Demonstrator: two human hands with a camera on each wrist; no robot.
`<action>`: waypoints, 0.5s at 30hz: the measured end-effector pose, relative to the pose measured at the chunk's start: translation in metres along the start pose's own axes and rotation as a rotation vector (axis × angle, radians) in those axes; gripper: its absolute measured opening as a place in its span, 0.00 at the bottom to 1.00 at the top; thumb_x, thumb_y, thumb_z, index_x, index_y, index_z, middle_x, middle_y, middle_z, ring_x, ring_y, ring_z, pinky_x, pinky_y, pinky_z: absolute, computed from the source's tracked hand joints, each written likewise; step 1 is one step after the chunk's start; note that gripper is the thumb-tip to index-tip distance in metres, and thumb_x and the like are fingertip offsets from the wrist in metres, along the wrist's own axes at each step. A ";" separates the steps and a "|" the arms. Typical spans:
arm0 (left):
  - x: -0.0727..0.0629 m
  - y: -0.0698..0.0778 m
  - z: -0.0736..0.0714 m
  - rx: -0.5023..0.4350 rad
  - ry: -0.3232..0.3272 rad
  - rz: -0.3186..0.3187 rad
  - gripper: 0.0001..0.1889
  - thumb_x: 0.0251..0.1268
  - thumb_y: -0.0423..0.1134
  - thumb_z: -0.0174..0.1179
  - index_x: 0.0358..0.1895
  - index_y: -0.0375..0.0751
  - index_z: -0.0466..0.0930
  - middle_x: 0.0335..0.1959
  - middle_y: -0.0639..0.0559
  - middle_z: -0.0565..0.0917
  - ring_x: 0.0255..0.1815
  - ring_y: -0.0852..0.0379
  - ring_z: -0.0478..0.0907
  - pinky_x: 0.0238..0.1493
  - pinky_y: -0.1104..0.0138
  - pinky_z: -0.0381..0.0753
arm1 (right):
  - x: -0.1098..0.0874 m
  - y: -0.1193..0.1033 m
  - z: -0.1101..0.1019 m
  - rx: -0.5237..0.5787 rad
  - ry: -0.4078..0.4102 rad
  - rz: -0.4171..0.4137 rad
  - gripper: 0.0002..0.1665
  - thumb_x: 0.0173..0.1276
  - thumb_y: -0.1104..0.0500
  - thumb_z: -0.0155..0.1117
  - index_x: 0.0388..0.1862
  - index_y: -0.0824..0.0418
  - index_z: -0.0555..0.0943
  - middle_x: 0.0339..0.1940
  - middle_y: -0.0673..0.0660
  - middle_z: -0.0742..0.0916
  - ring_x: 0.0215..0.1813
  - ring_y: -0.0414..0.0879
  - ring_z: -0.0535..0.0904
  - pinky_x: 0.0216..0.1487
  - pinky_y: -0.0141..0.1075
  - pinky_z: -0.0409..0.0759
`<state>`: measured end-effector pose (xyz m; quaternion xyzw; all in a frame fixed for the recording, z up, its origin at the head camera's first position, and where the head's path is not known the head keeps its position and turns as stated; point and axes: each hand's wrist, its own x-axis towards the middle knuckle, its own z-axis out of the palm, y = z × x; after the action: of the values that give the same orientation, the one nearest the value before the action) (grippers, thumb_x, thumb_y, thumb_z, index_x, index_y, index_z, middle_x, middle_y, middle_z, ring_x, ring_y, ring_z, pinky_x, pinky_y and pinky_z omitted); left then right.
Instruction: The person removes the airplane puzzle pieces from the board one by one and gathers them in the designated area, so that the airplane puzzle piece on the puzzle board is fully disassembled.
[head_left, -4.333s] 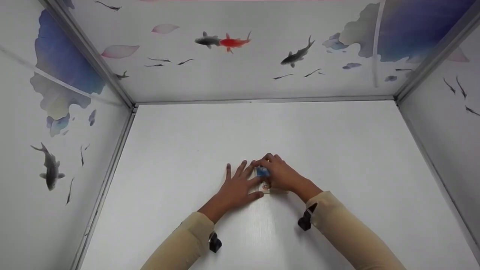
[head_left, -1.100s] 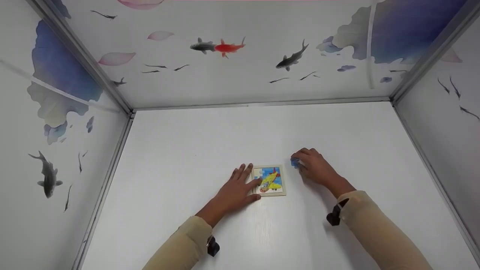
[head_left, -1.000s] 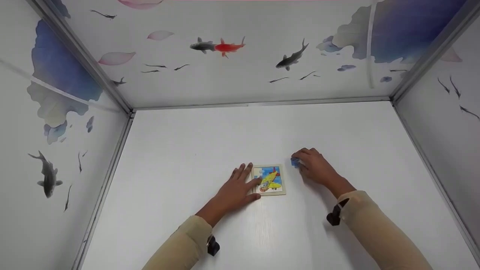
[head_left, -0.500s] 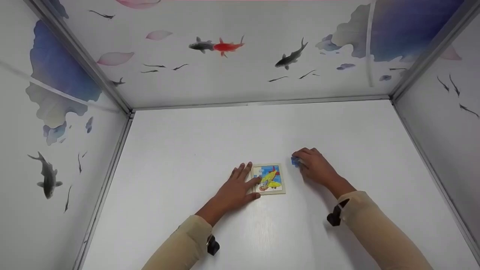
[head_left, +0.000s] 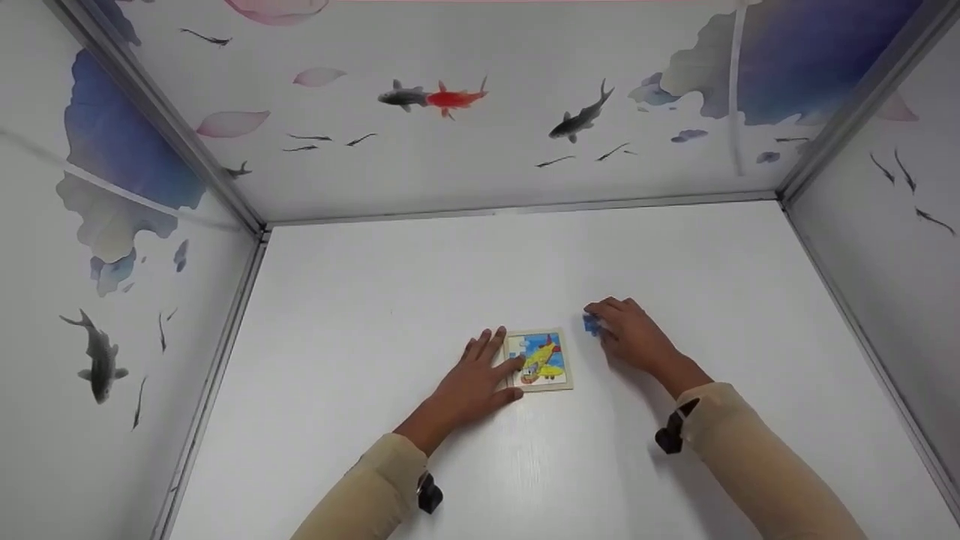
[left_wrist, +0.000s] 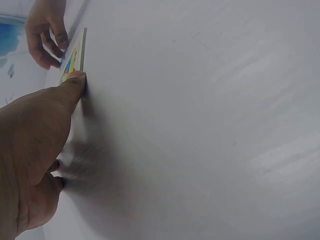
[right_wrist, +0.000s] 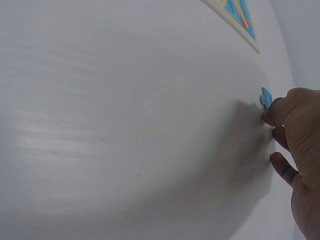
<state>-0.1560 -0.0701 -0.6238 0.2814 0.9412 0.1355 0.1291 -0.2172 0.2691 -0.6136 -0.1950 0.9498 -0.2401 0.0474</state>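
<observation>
Puzzle (head_left: pixel 543 358), roughly square with no clear long axis, lies flat on the white surface (head_left: pixel 375 292), its sides nearly in line with the back wall. The yellow plane pictured on it runs diagonally, red tail toward the far right corner, nose toward the near left. The left hand (head_left: pixel 471 380) rests at its left side, thumb and index spread apart over the edge. Near the far right corner, apart from the frame, the right hand (head_left: pixel 637 337) pinches a blue piece (head_left: pixel 591 325); fingers partly hide it, so its long axis is unclear.
</observation>
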 end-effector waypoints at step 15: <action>0.000 0.001 -0.001 0.001 -0.012 -0.001 0.35 0.86 0.68 0.48 0.87 0.61 0.67 0.93 0.42 0.45 0.93 0.39 0.41 0.90 0.47 0.46 | 0.000 -0.028 0.001 0.029 -0.005 -0.001 0.29 0.77 0.57 0.74 0.74 0.59 0.83 0.69 0.60 0.86 0.71 0.61 0.78 0.74 0.69 0.73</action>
<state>-0.1562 -0.0696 -0.6224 0.2820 0.9405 0.1333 0.1345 -0.2073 0.2460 -0.6015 -0.1956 0.9459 -0.2535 0.0526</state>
